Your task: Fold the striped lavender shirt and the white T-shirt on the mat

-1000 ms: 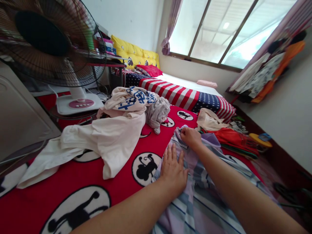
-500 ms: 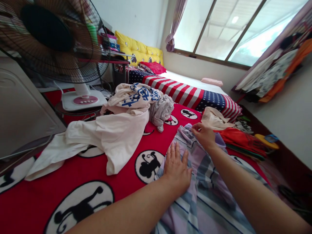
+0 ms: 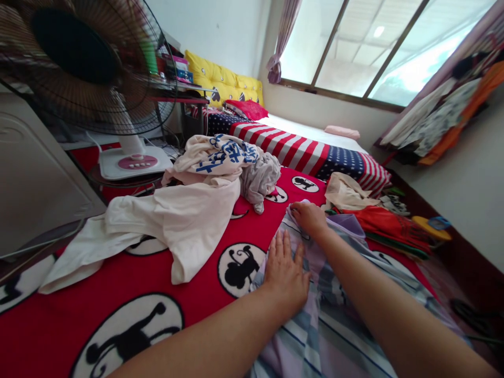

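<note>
One checked cloth on a red blanket

The cloth lies near right. The left hand's grip is spread flat on it; the right hand's is curled at its far edge, any pinch hidden. Left lie one white garment and a crumpled heap. Farther left: one fan, then at least two boxes, contents hidden.

Striped garment, clothes on red blanket
</note>
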{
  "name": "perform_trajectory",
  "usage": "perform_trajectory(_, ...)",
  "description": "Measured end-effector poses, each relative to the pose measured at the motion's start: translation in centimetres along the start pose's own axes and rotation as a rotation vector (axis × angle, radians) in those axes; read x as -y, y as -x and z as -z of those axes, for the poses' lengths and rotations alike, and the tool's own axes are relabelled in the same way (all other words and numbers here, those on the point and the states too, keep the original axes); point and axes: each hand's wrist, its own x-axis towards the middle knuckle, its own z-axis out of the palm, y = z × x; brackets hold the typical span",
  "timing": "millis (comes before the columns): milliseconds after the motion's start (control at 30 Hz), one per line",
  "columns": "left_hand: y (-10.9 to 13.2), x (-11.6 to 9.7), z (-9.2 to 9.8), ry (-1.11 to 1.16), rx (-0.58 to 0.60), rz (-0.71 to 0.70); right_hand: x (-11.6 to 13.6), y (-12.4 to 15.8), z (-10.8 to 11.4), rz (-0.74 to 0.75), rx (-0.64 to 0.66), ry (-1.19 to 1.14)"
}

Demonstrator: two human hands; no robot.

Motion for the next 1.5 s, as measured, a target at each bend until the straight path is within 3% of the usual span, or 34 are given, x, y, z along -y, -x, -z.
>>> perform_trajectory(233,-0.1,0.2,-0.3,0.003,-0.023,-0.013,0.0,-0.7,0.5,0.043,0.068,0.049)
perform_trajectory(467,0.0,0.2,-0.4,0.021,-0.021,-0.006,-3.2,-2.0,3.1,-0.053,0.052,0.001)
perform_trajectory(767,0.1,0.2,-0.1,0.011,-0.011,-0.001,-4.4,-0.7,2.6,-0.209,-0.029,-0.038)
perform_trajectory(1067,0.1,0.3,-0.3,0.007,-0.007,-0.020,-5.5,2.6,2.8,-0.193,0.218,-0.099)
perform_trajectory(1333,0.1,0.7,-0.5,-0.027,-0.045,-0.300,-7.5,3.9,1.6,-0.331,0.084,-0.070)
perform_trajectory(1500,0.0,0.4,-0.5,-0.030,0.004,-0.326,-6.4,4.7,1.5,-0.352,0.061,0.031)
